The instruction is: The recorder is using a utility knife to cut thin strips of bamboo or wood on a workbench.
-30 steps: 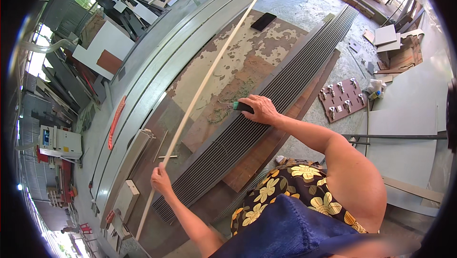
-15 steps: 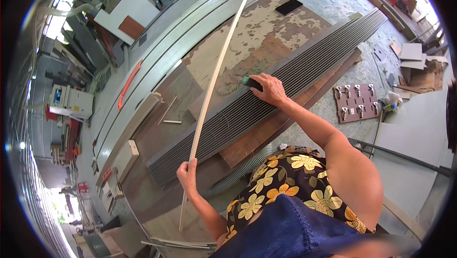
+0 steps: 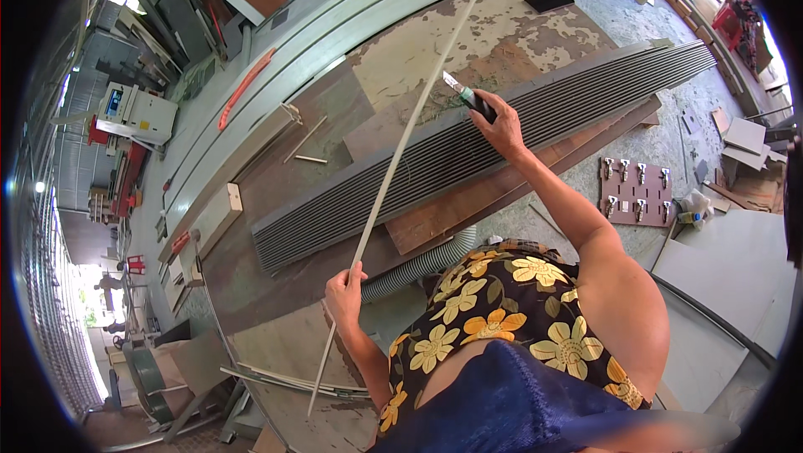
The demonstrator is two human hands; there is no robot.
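My left hand (image 3: 343, 296) is closed around a long, thin, pale strip (image 3: 416, 118) near its lower end. The strip rises slantwise across the workbench, its top reaching the upper edge of the view. In my right hand (image 3: 503, 127) is a utility knife (image 3: 477, 103) with a black and green handle, its metal tip pointing up and left close to the strip. Whether the tip touches the strip I cannot tell. Below both lies a stack of long dark grey strips (image 3: 594, 97), laid side by side. Thin green shavings are scattered beyond it.
A brown board (image 3: 431, 231) lies under the stack. Past it are a black phone (image 3: 549, 1) and an orange-red curved piece (image 3: 245, 89). A brown plate with metal hinges (image 3: 636, 191) sits on the right. A ribbed grey hose (image 3: 418, 267) runs near my body.
My right hand has moved up and right off the dark stack, and the knife's metal tip now shows. My left hand still grips the strip, which has turned narrower to view. The whole view has shifted.
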